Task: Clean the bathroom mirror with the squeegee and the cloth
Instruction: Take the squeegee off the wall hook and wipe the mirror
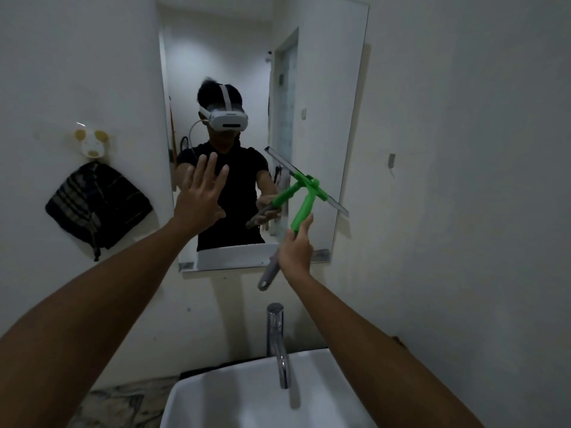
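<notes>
The tall wall mirror (324,97) hangs above the sink and reflects a person in a black shirt. My right hand (296,250) grips the handle of a green squeegee (304,208), whose grey end sticks out below my fist. Its blade (335,203) slants across the lower right part of the glass, and I cannot tell whether it touches. My left hand (200,193) is raised with fingers spread before the mirror's lower left, holding nothing. A dark striped cloth (95,205) hangs from a hook on the wall left of the mirror.
A white sink (216,396) with a chrome tap (279,344) stands directly below the mirror. A small round hook holder (91,143) is stuck to the left wall above the cloth. A small metal fitting (391,160) sits on the right wall.
</notes>
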